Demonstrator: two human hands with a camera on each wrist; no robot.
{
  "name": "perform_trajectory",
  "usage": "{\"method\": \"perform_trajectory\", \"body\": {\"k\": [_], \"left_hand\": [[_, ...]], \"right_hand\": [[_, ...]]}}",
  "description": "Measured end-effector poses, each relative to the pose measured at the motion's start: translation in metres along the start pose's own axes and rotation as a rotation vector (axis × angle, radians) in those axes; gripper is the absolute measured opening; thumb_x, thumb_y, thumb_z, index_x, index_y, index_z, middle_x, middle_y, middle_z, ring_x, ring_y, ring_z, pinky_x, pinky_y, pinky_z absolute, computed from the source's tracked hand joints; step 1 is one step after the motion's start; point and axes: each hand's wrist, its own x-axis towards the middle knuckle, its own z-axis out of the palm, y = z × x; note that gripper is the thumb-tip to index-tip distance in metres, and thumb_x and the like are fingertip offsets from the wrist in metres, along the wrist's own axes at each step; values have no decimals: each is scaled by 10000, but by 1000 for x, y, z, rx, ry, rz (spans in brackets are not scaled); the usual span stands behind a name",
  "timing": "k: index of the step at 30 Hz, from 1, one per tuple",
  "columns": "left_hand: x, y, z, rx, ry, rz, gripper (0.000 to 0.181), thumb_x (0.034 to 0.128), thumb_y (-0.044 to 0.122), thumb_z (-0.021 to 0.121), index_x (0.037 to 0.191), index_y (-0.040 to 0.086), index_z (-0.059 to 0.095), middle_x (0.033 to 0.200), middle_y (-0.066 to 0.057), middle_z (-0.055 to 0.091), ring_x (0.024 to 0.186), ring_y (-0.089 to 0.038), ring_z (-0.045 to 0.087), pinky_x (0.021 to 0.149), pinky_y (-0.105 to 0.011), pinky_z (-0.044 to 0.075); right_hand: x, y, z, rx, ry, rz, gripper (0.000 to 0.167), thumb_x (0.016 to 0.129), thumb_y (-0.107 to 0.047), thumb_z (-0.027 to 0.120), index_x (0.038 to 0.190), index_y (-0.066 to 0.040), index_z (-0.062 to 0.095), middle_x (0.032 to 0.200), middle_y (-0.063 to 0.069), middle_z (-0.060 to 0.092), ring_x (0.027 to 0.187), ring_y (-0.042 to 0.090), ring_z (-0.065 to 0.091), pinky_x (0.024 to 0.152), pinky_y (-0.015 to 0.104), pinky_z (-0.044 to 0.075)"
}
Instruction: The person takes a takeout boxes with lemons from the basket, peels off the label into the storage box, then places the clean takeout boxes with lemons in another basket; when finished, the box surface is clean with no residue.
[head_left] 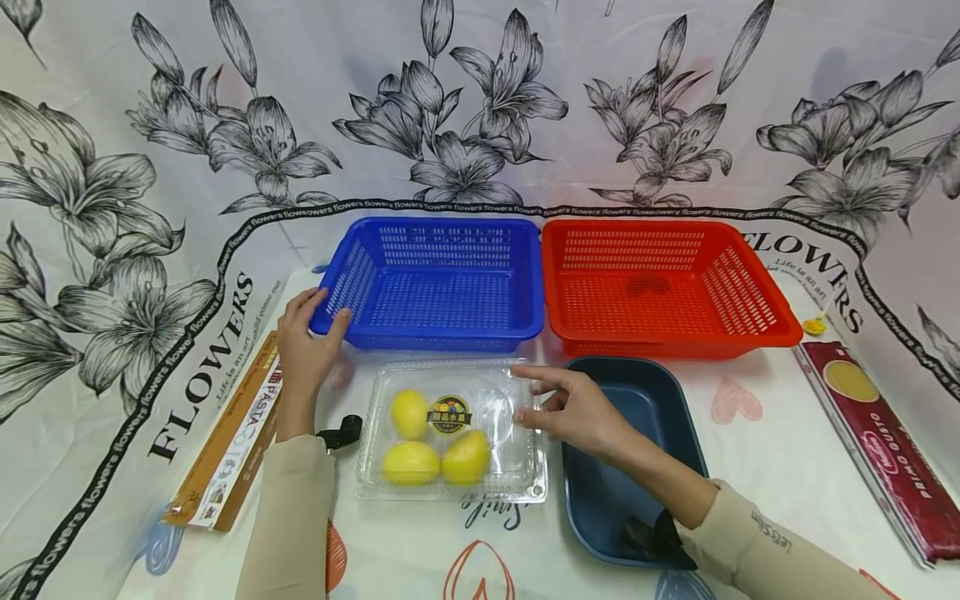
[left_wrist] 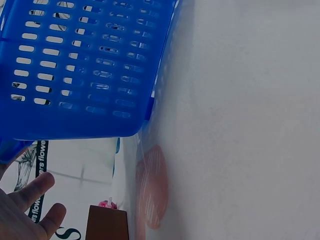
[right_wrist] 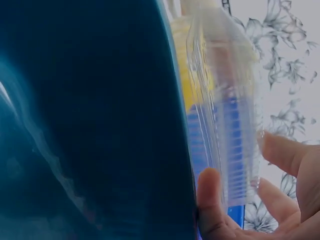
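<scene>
Clear plastic, seemingly lidded, the box (head_left: 513, 473) lies nearer than the blue basket (head_left: 442, 337): lemons (head_left: 411, 463) inside, so little looks done, most remains. The right hand (head_left: 583, 415), fingers spread, touches the box's right side; the left hand (head_left: 309, 348) (gripping? I can't tell) meets the basket's left rim.

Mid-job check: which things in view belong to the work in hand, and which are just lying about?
Likely in the job:
- clear container with yellow fruits, right hand at its right side
- blue basket, left hand at its left rim

Apparently lying about:
- red basket
- dark blue tray
- PASTA packet
- dark red packet
</scene>
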Motion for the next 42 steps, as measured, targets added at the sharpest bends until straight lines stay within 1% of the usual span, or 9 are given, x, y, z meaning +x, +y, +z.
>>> {"method": "perform_trajectory", "body": {"k": [13,20,24,25,28,32,36,39,42], "left_hand": [[0,0,1,9,-9,-21,574,936,399,686,1442,147,587,1553,-42,491,1424,-344,415,1180,-582,311],[2,1,1,19,-11,-27,577,930,409,691,1438,155,592,1553,-31,491,1426,-327,417,1180,-573,308],[2,3,-1,40,-20,-25,585,929,415,685,1438,143,590,1552,-58,493,1419,-345,419,1172,-576,304],[2,4,-2,51,-27,-24,590,930,421,679,1442,143,586,1556,-63,489,1418,-355,415,1169,-581,300],[3,7,-6,80,-65,-14,619,935,442,662,1463,135,561,1570,-81,471,1409,-400,399,1154,-603,281],[4,17,-15,116,-138,-6,683,943,507,631,1507,143,503,1613,-89,411,1452,-431,323,1149,-652,230],[3,35,-30,140,-209,23,719,953,555,602,1536,159,460,1663,-77,330,1518,-439,211,1151,-728,132],[1,54,-41,123,-272,66,698,965,532,600,1551,187,439,1689,-44,278,1552,-426,143,1152,-773,55],[-2,77,-47,76,-342,135,665,971,464,626,1558,220,430,1699,-17,252,1570,-400,123,1152,-792,61]], "right_hand": [[5,4,0,-193,-25,-60,587,840,-313,840,1381,-220,633,1270,191,677,778,195,691,661,314,581],[4,6,0,-254,-22,-81,564,862,-343,812,1384,-235,627,1430,106,621,1193,369,654,760,414,625],[4,5,-2,-275,-32,-105,550,880,-352,791,1391,-228,628,1467,93,600,1263,415,622,838,501,615],[3,4,-2,-284,-33,-116,549,883,-357,787,1391,-219,631,1460,96,605,1258,416,625,849,507,611],[3,2,-4,-298,-43,-125,542,895,-346,776,1398,-204,632,1170,154,741,910,349,737,721,404,607],[4,-2,-9,-290,-43,-129,538,909,-299,766,1411,-167,623,940,176,740,435,147,450,502,276,447],[6,-5,-14,-285,-6,-138,555,910,-280,766,1422,-132,610,1251,164,711,613,154,528,567,261,507],[9,-7,-17,-298,44,-144,564,902,-285,776,1420,-135,611,1346,165,665,755,216,585,593,274,523],[12,-8,-20,-314,103,-162,550,891,-287,786,1400,-146,632,1289,162,685,739,237,544,549,265,463]]}}
